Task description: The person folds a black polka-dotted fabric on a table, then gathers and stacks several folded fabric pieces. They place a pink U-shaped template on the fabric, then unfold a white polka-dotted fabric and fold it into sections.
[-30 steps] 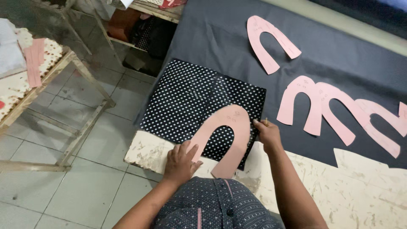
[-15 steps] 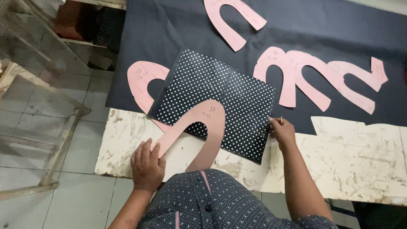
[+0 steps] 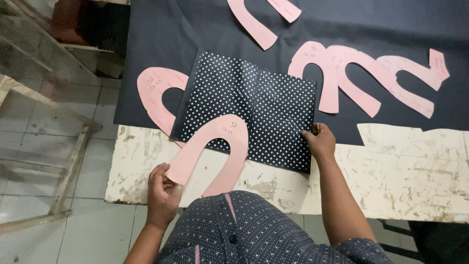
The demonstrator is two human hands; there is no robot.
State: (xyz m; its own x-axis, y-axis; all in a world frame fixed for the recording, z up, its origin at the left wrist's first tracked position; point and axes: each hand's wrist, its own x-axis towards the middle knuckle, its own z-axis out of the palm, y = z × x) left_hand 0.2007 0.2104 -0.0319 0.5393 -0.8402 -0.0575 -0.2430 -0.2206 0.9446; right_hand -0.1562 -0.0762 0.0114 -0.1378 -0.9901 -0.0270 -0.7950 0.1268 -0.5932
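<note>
Your left hand [image 3: 163,191] pinches one leg of a pink horseshoe-shaped paper pattern [image 3: 215,151] lying partly on the creased black polka-dot fabric [image 3: 259,107]. Your right hand [image 3: 320,142] grips that fabric's right edge. The fabric overlaps smooth dark cloth [image 3: 156,44] and the chipped white counter [image 3: 415,166].

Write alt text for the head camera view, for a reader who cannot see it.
Seen from above, a person's left hand grips one leg of a pink horseshoe-shaped paper pattern lying on a black polka-dot fabric piece, while the right hand holds that fabric's right edge. More pink patterns lie on dark cloth across a worn white table.
</note>
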